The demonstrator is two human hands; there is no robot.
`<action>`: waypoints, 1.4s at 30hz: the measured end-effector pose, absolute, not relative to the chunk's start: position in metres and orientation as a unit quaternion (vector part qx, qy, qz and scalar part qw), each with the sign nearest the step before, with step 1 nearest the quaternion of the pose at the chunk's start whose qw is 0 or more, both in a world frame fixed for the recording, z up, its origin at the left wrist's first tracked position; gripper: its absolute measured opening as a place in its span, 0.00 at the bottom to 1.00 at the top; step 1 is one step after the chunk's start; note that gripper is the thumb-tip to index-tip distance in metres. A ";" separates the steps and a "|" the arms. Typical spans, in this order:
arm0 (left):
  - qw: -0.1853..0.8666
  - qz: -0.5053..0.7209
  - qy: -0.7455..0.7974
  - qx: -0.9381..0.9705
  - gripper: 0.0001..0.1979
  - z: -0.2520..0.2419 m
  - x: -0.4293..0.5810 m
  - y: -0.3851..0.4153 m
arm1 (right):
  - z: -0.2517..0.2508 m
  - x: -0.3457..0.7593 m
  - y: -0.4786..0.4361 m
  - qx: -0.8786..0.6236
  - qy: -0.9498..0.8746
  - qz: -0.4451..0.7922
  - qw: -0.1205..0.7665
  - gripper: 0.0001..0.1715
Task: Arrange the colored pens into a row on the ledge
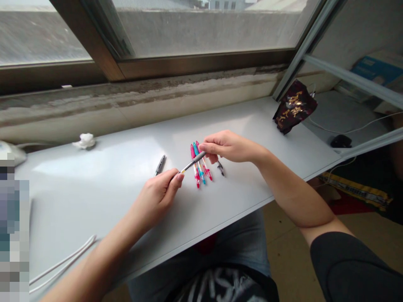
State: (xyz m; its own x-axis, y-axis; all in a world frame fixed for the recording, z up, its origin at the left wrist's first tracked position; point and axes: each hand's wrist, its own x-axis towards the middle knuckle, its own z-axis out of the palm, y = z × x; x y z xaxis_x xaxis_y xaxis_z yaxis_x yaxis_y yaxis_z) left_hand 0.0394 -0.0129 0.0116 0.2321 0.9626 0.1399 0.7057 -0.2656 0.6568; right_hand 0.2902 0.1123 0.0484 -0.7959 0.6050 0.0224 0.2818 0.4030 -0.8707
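Observation:
Between my two hands is a pen [190, 164] with a grey grip, held at a slant above the table. My left hand [160, 188] is closed on its lower left end, and my right hand [225, 147] pinches the grey grip end. Under and beside the pen lie two pink pens [193, 152] and a blue pen [203, 179], side by side. A dark pen [221, 168] rests just right of them, partly hidden by my right hand. Another grey-black pen [160, 164] lies behind my left hand, its lower end covered.
The grey-white table [119, 167] runs along a window wall. A crumpled white tissue [85, 141] sits at the back left, and a white cable [69, 260] at the front left. At the right end stands a dark packet [294, 107] near a metal frame [355, 75].

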 end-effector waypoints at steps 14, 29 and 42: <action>0.291 0.287 0.568 0.715 0.22 0.005 0.038 -0.013 | 0.050 0.287 0.118 -0.254 -0.682 0.534 0.431 0.19; 0.292 0.302 0.573 0.704 0.21 0.007 0.040 -0.015 | 0.039 0.276 0.120 -0.259 -0.646 0.541 0.473 0.17; 0.282 0.310 0.577 0.701 0.22 0.006 0.038 -0.015 | 0.038 0.275 0.114 -0.215 -0.691 0.600 0.342 0.19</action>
State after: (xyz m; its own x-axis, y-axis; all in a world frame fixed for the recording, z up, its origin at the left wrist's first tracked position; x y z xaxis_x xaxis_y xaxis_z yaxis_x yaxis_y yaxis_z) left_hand 0.0379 -0.0149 0.0059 0.1418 0.9839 0.1089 0.6337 -0.1747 0.7536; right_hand 0.2747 0.1144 0.0376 -0.6743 0.7067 0.2140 -0.1127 0.1880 -0.9757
